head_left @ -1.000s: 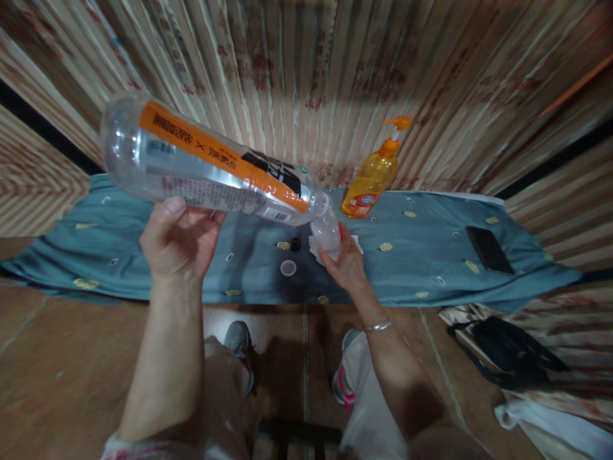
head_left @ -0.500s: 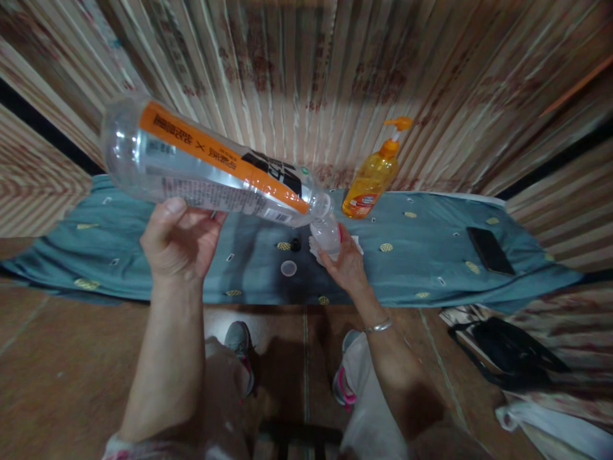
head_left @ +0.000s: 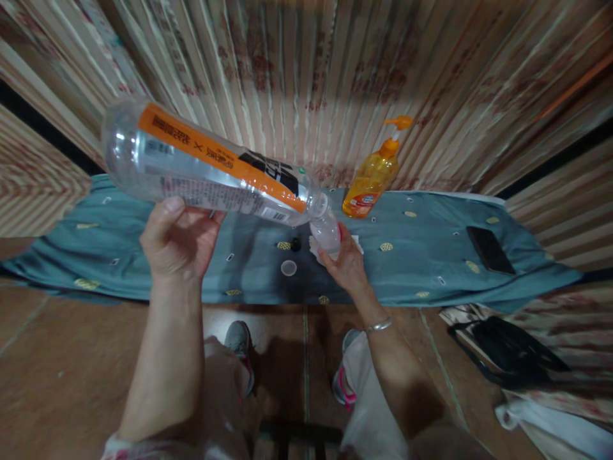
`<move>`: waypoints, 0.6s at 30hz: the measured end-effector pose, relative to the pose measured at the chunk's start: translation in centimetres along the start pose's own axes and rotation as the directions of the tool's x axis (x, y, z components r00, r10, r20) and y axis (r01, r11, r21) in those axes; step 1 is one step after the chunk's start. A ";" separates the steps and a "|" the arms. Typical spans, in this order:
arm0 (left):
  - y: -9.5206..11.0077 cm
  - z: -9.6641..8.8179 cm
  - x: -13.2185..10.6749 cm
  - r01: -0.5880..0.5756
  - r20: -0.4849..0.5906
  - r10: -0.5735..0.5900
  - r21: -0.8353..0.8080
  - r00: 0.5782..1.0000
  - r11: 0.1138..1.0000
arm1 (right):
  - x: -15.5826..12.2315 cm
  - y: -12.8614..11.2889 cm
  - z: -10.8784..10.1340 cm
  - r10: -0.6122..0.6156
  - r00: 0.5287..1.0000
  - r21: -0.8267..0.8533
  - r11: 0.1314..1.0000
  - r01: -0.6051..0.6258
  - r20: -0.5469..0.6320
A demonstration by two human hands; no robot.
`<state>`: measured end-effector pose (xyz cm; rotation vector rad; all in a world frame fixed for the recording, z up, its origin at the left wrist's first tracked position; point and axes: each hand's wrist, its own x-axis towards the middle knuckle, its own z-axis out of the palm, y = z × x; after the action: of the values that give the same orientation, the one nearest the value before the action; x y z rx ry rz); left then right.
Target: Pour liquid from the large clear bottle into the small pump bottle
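My left hand (head_left: 179,239) is closed around the underside of a large clear plastic bottle (head_left: 211,169) with an orange and silver label. The bottle is tilted, its uncapped mouth pointing down to the right. At that mouth is the opening of a small clear bottle (head_left: 325,231), which leans in my right hand (head_left: 348,259). My right fingers wrap round its right side. I cannot tell whether liquid is running between the two. Under the small bottle lies a white tissue (head_left: 356,241), partly covered by my right hand.
An orange pump bottle (head_left: 371,182) stands behind my right hand on the teal cloth (head_left: 421,223). A small black cap (head_left: 295,244) and a clear round lid (head_left: 288,268) lie near the tissue. A dark phone (head_left: 490,250) rests at the right. A black bag (head_left: 512,351) is below, at the lower right.
The two bottles and both hands keep almost the same position. The large bottle has shifted very slightly to the left.
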<state>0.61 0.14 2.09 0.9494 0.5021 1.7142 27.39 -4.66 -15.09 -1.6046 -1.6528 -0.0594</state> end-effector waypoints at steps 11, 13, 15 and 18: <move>0.0 -0.2 0.1 0.000 0.012 -0.001 0.014 1.000 1.000 | 0.1 -0.2 -0.1 0.014 1.000 -0.002 1.000 -0.014 -0.005; 0.1 -0.2 0.1 -0.003 0.012 0.003 0.007 1.000 1.000 | 0.1 -0.2 -0.1 0.016 1.000 0.001 1.000 -0.016 -0.002; 0.1 -0.2 0.1 -0.006 0.016 0.006 0.003 1.000 1.000 | 0.1 -0.2 -0.1 0.016 1.000 0.002 1.000 -0.016 0.007; 0.1 -0.1 0.0 -0.010 0.018 0.010 0.012 1.000 1.000 | 0.1 -0.2 -0.2 0.011 1.000 -0.004 1.000 -0.011 0.014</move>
<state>0.49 0.11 2.14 0.9763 0.4969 1.7118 27.30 -4.75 -14.85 -1.6203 -1.6555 -0.0453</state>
